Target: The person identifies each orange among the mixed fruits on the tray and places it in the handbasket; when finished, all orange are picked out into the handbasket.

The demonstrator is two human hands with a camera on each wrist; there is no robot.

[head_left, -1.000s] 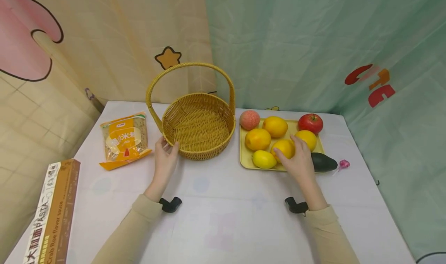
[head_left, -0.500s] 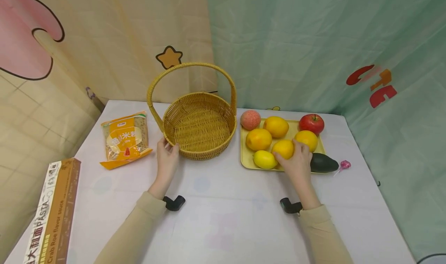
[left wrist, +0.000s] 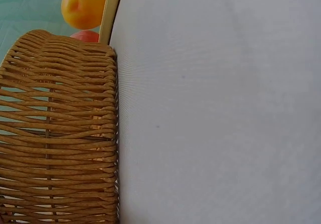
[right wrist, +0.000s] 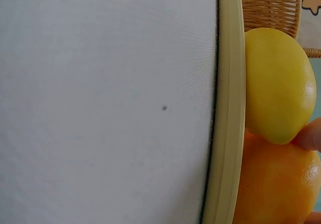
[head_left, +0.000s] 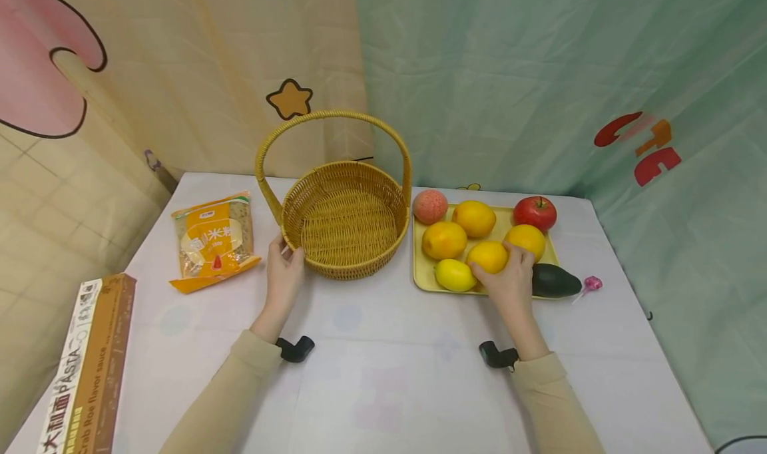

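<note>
Tray point(head_left: 423, 267): lemon point(head_left: 453, 275) and dark avocado point(head_left: 557, 281) lie close by.
Held fruit point(head_left: 487, 257): orange-yellow, smooth, shiny.
Right hand point(head_left: 510, 286): pinches this fruit.
Left hand point(head_left: 283, 277): grips basket point(head_left: 353, 267) at rim.

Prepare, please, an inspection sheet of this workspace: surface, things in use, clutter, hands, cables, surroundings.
Surface: white tablecloth, faint prints; small dark specks in both wrist views.
Job's things: wicker basket, upright; yellow tray to its right, carrying a yellow-orange fruit, a lemon and others.
Clutter: orange food packet and pasta box on the left; lollipop on the right.
Hands: left hand grips the basket's near-left rim; right hand pinches the yellow-orange fruit.
Cables: nothing seen.
Surroundings: beige curtain and green curtain behind, with cartoon prints.
</note>
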